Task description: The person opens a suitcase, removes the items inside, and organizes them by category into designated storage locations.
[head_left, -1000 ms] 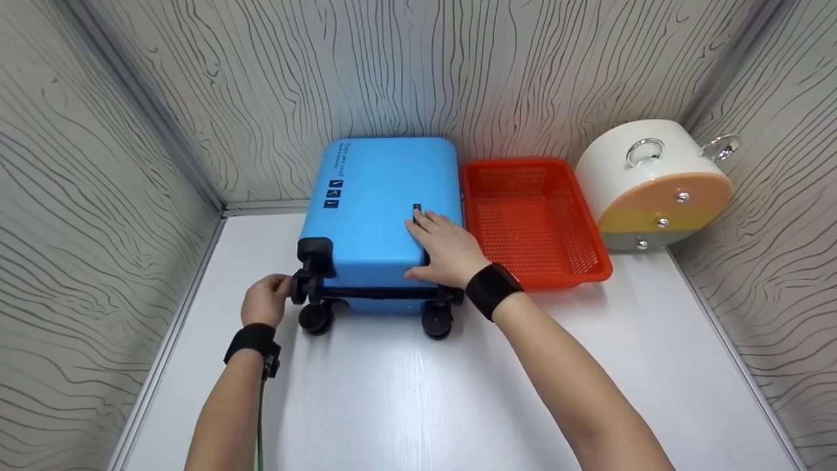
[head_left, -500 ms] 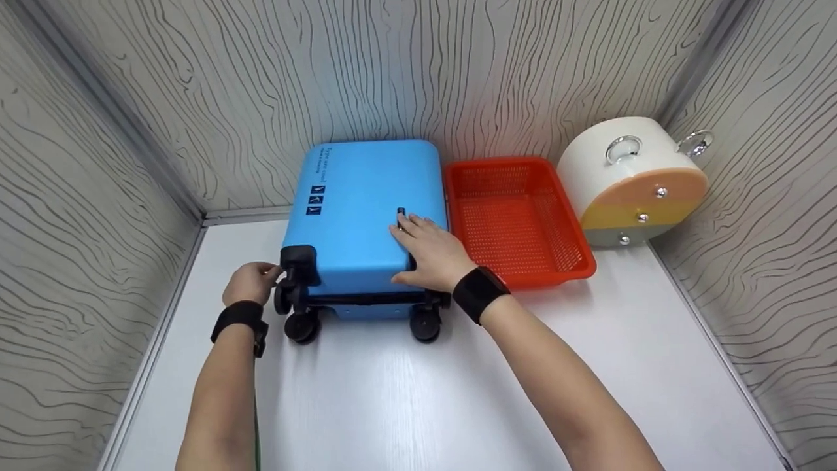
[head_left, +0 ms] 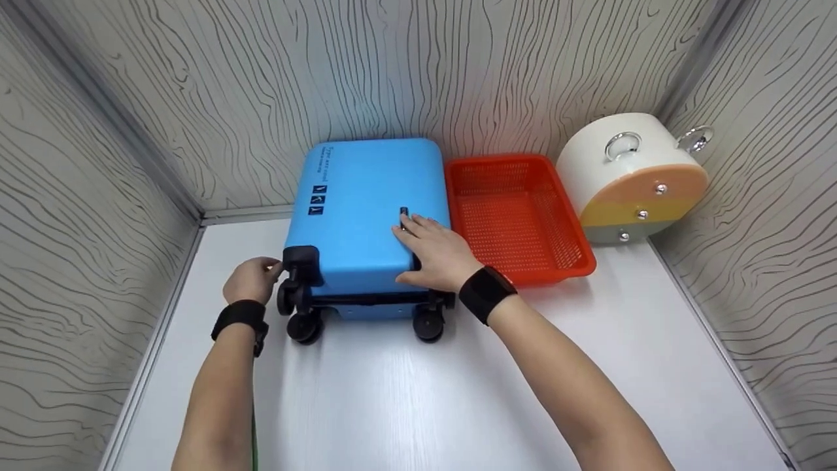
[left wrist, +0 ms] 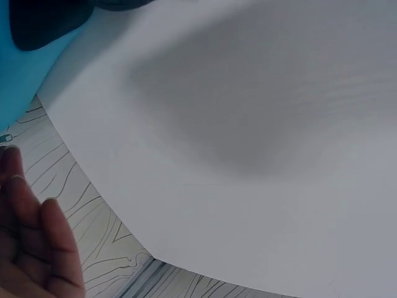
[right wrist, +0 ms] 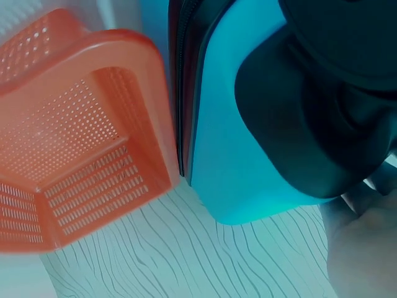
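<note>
A light blue hard-shell suitcase [head_left: 366,196] lies on its side, its black wheels [head_left: 428,324] facing me. My right hand [head_left: 439,255] rests with spread fingers on its upper face near a small black tab, thumb over the near edge; in the right wrist view it shows behind the black corner guard [right wrist: 273,118]. At the suitcase's left side, beside the corner guard and wheel, my left hand [head_left: 252,281] has thumb and forefinger together. In the left wrist view a small zipper pull [left wrist: 6,138] shows at its fingertips, its grip partly hidden.
A red perforated plastic basket [head_left: 585,252] stands against the suitcase's right side. Farther right is a round white case [head_left: 608,140] with a striped front, silver knobs and ring handles. Wood-grain panels [head_left: 366,65] enclose the white tabletop [head_left: 392,405] at the back and sides.
My left hand has moved away from me along the suitcase's left side, from beside the wheel to beside the corner guard. My right hand stays on the suitcase. The head view has shifted slightly.
</note>
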A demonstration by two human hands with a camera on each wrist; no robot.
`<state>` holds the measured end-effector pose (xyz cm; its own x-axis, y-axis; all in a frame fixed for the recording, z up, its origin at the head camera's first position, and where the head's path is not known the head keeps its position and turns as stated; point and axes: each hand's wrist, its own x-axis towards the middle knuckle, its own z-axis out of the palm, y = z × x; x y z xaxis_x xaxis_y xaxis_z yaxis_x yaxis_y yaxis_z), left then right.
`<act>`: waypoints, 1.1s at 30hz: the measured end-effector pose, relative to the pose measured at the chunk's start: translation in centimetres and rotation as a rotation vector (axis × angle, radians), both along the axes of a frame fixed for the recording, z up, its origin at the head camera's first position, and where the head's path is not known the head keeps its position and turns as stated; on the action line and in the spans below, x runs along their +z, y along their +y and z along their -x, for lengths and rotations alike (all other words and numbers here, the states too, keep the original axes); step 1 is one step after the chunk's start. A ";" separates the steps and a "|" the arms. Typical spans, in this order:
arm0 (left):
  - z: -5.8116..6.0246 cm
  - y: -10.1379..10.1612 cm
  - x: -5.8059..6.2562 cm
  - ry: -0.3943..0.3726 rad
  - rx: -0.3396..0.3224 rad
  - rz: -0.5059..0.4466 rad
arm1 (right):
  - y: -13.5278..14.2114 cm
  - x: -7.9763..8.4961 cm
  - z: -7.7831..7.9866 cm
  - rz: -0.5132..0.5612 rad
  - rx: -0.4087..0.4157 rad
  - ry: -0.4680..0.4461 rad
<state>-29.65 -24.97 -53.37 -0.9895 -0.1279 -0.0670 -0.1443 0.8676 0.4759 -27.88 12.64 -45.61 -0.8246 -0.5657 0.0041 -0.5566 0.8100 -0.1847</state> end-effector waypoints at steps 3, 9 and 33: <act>-0.2 -0.1 -0.1 0.003 -0.007 -0.021 | 0.1 -0.1 0.1 0.003 0.011 -0.002; -0.9 -0.5 -0.4 -0.049 -0.035 -0.153 | 0.7 -0.5 0.1 0.037 0.025 -0.016; -8.5 14.8 4.9 0.409 -0.497 0.285 | 5.1 -3.3 -2.2 0.993 -0.348 -0.471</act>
